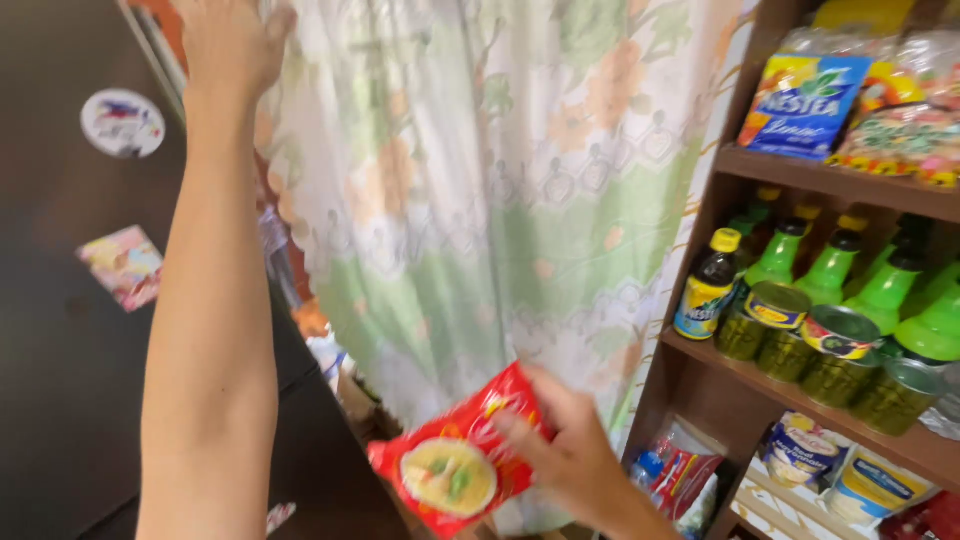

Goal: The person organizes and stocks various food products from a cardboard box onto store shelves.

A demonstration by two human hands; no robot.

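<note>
— Nearest to the lens, what do you see?

— Mostly the left forearm, rising from about seven o'clock up to eleven o'clock. At its end the left hand [232, 45] presses against the edge of a floral curtain [480, 200], fingers partly cut off by the top of the view, so I cannot tell how far they close on the cloth.

— And the other hand?

— Down at six o'clock, the right hand [570, 450] holds a red instant noodle packet [460, 465]. Fingers lie across the packet's right end; the packet tilts, its left corner lower, in front of the curtain's bottom part.

— What is around them?

— At nine o'clock a dark refrigerator door [60, 350] carries a round sticker [122, 122] and a pink square magnet [124, 265]. At three o'clock stands a brown wooden shelf unit [740, 390]. Its middle board bears green bottles [830, 268], a dark sauce bottle with a yellow cap [708, 285] and tins lying on their sides [842, 355]. Higher up, at one o'clock, sit a blue drink-mix pouch [803, 103] and colourful packets. Below, at four o'clock, white tubs [800, 452] and a red-and-blue bag [680, 470].
</note>
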